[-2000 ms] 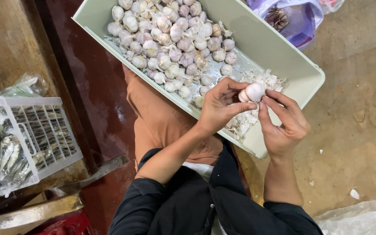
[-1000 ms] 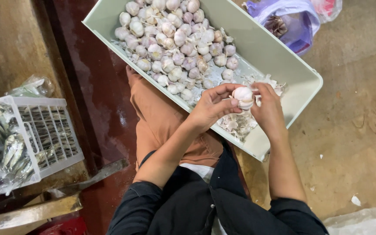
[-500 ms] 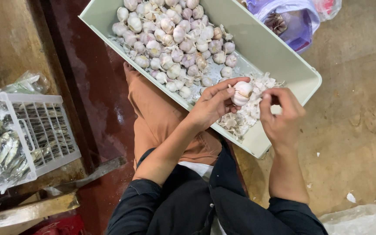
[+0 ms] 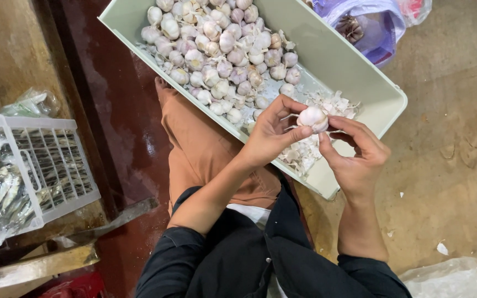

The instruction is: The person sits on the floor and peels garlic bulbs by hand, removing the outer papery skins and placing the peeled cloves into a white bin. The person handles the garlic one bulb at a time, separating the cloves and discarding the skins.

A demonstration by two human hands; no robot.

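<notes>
My left hand [image 4: 271, 135] grips a white garlic bulb [image 4: 312, 117] between thumb and fingers, above the near end of a pale green tray [image 4: 354, 72]. My right hand [image 4: 354, 154] is at the bulb's right side, its fingertips pinching the skin of the same bulb. Many garlic bulbs [image 4: 222, 49] are heaped in the far end of the tray. A pile of papery white garlic skins [image 4: 310, 149] lies in the near end, under my hands.
A white slatted basket [image 4: 34, 171] with a clear plastic bag stands at the left. A purple plastic bag [image 4: 368, 25] lies beyond the tray at top right. My orange-trousered knee [image 4: 205, 149] rests beside the tray. Skin scraps and a plastic sheet [image 4: 454, 276] lie on the concrete floor.
My right hand had drawn away from the bulb and has come back to pinch it. My left hand has kept hold of the bulb and turned it slightly.
</notes>
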